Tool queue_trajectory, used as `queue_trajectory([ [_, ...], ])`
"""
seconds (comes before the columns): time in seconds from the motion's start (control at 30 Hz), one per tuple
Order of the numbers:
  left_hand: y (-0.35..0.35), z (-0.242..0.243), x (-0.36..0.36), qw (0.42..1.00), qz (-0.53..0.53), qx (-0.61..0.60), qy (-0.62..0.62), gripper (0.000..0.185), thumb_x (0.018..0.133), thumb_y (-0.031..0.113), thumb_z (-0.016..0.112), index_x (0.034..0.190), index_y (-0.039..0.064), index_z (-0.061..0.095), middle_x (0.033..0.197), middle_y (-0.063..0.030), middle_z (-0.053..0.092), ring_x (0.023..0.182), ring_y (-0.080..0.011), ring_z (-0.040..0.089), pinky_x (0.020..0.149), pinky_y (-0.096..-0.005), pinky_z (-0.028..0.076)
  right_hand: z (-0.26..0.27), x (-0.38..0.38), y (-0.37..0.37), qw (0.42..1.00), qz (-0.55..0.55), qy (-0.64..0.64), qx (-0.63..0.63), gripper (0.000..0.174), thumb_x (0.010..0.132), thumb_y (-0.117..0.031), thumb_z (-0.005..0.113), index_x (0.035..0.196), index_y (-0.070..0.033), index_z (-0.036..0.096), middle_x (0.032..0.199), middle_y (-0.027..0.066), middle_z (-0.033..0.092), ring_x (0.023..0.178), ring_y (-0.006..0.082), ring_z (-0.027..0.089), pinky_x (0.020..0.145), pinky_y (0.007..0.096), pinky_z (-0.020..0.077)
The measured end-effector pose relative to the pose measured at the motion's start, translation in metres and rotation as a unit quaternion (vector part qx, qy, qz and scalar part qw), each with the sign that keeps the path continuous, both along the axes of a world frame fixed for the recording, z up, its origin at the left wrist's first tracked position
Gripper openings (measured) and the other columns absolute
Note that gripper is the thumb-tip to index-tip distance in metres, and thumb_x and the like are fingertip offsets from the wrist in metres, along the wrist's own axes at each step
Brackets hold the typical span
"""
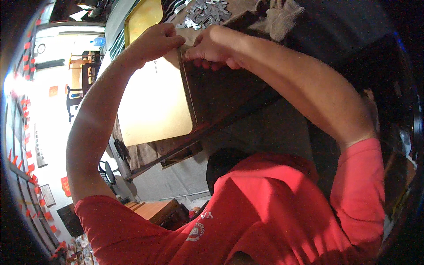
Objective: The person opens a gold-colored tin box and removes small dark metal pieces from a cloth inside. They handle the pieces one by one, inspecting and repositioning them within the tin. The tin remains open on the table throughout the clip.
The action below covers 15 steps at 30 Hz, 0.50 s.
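Observation:
A pale, round-cornered panel (155, 106) bearing small writing lies before me, brightly lit, with a dark edge along its right side. My left hand (155, 43) rests over its upper end, fingers bent near the corner; whether it pinches anything is hidden. Just right of that corner is my right hand (212, 49), thumb and forefinger close together at the panel's edge, its other fingers curled. I cannot tell whether something small is between them. Beyond the hands a heap of small grey metal pieces (208, 13) lies on a brown cloth.
A yellow tray-like object with a raised rim (144, 20) lies beyond my left hand. A crumpled brown towel (283, 20) is at the upper right. The table's dark edge (212, 127) runs diagonally below the panel. A wooden box-like piece (159, 210) stands lower down.

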State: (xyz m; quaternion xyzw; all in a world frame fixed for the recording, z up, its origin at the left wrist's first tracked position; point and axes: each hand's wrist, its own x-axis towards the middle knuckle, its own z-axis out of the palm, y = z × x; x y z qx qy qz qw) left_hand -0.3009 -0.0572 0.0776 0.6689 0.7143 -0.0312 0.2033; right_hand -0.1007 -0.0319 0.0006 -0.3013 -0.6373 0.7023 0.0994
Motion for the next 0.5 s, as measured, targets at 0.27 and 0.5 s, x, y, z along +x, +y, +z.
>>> queue_trajectory([
  [0.27, -0.017, -0.015, 0.017, 0.994, 0.06, 0.094, 0.005, 0.031, 0.088, 0.033, 0.071, 0.083, 0.003, 0.064, 0.074, -0.0106, 0.064, 0.07, -0.0205, 0.062, 0.065, -0.0371, 0.051, 0.012, -0.004, 0.003, 0.992, 0.004, -0.023, -0.121, 0.027, 0.086, -0.028, 0.086, 0.088, -0.006, 0.07, 0.078, 0.003, 0.063, 0.065, 0.0156, 0.056, 0.056, 0.0312, 0.0503],
  [0.5, -0.014, -0.031, 0.003, 0.915, -0.256, 0.234, 0.207, 0.017, 0.095, 0.018, 0.057, 0.099, 0.006, 0.067, 0.093, -0.0185, 0.072, 0.09, -0.0395, 0.071, 0.077, -0.0473, 0.057, 0.011, -0.007, -0.002, 0.996, -0.012, -0.027, -0.081, 0.032, 0.087, -0.033, 0.085, 0.085, -0.005, 0.07, 0.075, 0.0038, 0.062, 0.063, 0.0175, 0.054, 0.055, 0.0333, 0.0497],
])
